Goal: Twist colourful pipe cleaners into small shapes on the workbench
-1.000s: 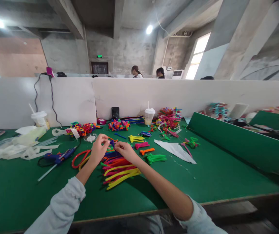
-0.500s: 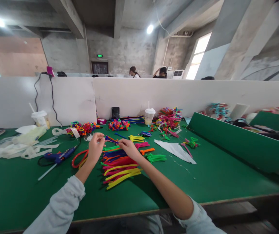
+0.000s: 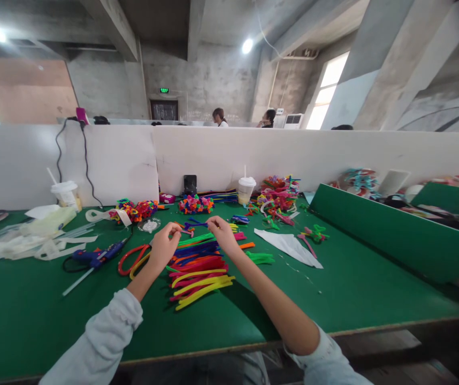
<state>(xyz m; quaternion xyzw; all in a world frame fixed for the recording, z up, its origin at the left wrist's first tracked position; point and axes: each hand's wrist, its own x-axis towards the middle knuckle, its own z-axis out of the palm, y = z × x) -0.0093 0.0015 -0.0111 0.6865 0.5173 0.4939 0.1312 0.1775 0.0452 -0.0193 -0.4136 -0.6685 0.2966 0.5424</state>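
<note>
My left hand (image 3: pixel 166 243) is closed in a pinch above the left end of a row of coloured pipe cleaners (image 3: pixel 201 262). A small pink piece (image 3: pixel 188 232) shows right by its fingertips; I cannot tell whether it is held or lies behind them. My right hand (image 3: pixel 222 234) pinches the right end of a dark blue pipe cleaner (image 3: pixel 198 224), which points left toward the other hand. Under both wrists the row runs from green through blue, orange and red to yellow. Green pipe cleaners (image 3: pixel 259 258) lie to the right of the row.
To the left lie red-handled scissors (image 3: pixel 131 261) and a blue glue gun (image 3: pixel 97 256). Finished-looking colourful bundles (image 3: pixel 196 205) and a lidded cup (image 3: pixel 246 191) stand along the white partition (image 3: pixel 221 155). A white sheet (image 3: pixel 288 247) and a green divider (image 3: pixel 390 235) are on the right.
The purple pipe cleaner stretched between both hands no longer spans them. My right hand has shifted right and slightly up; my left has moved slightly right and down. The hands are farther apart.
</note>
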